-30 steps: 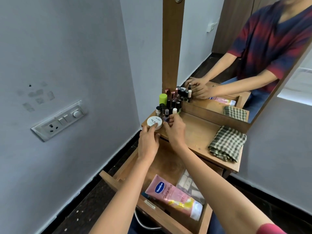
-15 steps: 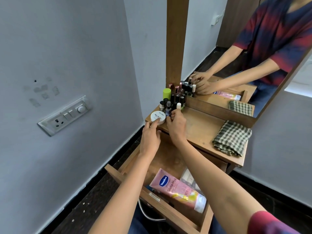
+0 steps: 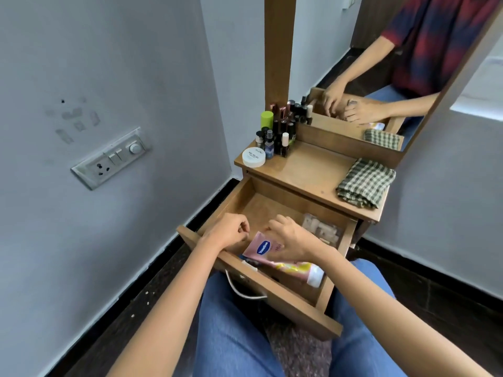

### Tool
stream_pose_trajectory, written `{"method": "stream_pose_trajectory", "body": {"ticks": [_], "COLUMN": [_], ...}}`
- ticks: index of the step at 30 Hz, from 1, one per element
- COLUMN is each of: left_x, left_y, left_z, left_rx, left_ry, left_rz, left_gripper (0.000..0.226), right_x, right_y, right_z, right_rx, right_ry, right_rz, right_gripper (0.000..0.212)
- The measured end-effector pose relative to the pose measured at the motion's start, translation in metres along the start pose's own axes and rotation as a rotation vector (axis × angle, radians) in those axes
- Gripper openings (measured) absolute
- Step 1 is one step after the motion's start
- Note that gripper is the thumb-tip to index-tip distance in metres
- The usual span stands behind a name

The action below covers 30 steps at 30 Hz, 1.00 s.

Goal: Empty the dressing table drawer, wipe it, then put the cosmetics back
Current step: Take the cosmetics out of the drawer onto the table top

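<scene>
- From the head camera we look down on an open drawer (image 3: 236, 198) pulled out of the dressing table (image 3: 307, 172) above our lap.
- Our right hand (image 3: 292, 240) lies over the pink lotion tube (image 3: 262, 247) in the drawer, fingers curved down onto it; the palm hides the tube's middle, so we cannot tell whether the hand grips the tube or only rests on it.
- The tube's white cap (image 3: 315, 277) points to the drawer's right front corner, and its near edge is partly cut off by the drawer front.
- Our left hand (image 3: 231, 231) hangs over the drawer's left front part, fingers curled loosely inward; it seems to hold nothing, though the fingertips are turned away from us.
- A clear packet (image 3: 322, 229) lies at the right side of the drawer, just beyond the right hand; its contents are pale and too blurred to name.
- On the tabletop's left rear corner stands a cluster of small bottles (image 3: 280, 131), a white round jar (image 3: 253, 157) in front of them and a green-capped container (image 3: 266, 119) behind; the labels are unreadable.
- A folded checked cloth (image 3: 364, 182) lies on the tabletop's right end.
- The mirror (image 3: 381, 77) repeats the hands and cloth; its top is cut off by the frame.
</scene>
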State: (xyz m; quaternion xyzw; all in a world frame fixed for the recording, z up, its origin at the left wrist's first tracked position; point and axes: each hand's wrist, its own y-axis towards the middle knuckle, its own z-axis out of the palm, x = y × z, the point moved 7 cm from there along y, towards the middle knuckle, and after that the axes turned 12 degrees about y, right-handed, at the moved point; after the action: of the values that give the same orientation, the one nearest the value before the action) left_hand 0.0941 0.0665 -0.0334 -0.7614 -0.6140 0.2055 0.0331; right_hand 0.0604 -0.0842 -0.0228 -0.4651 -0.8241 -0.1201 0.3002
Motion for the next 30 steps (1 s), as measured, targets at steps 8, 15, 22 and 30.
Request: {"method": "stream_pose_trajectory", "body": {"ticks": [8, 15, 22, 30], "left_x": [-0.014, -0.026, -0.032, -0.028], "left_y": [-0.008, -0.009, -0.008, -0.005], "left_z": [0.022, 0.033, 0.042, 0.047], "left_rx": [0.198, 0.301, 0.362, 0.406], "left_ry": [0.194, 0.279, 0.356, 0.289], "left_rz": [-0.016, 0.035, 0.084, 0.071], "left_gripper": [0.018, 0.031, 0.029, 0.011], "right_x": [-0.016, -0.032, -0.029, -0.003], "right_y": [-0.023, -0.028, -0.031, -0.039], "right_z": [0.022, -0.004, -0.003, 0.024], "right_rx": [-0.031, -0.266, -0.312, -0.086], "right_ry": [-0.090, -0.025, -0.134, -0.325], "right_rz": [0.163, 0.286, 0.323, 0.205], "right_gripper": [0.084, 0.071, 0.061, 0.016]}}
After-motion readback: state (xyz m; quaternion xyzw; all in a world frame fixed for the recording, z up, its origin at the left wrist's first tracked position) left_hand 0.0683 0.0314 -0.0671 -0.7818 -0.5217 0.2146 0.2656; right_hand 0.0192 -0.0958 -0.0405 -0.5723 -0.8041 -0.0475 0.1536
